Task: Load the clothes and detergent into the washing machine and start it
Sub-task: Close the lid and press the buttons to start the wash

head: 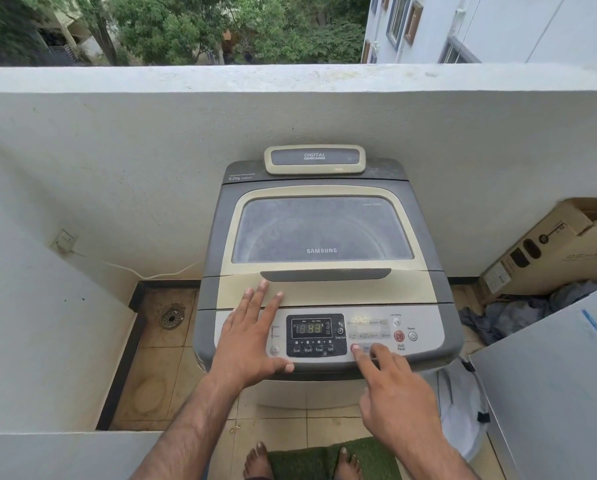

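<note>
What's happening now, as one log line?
lid shut | left hand flat on washer | right hand fingertip on panel | display lit

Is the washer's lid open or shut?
Shut. The lid lies flat on the washer, front edge down by the panel.

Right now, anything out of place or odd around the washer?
Mostly tidy. One thing: a crumpled heap of dark blue-grey cloth lies on the tiled floor, right of the grey-and-cream top-load washing machine and beside the brown cardboard box, while the cream-framed lid is shut. The lid window looks dusty.
</note>
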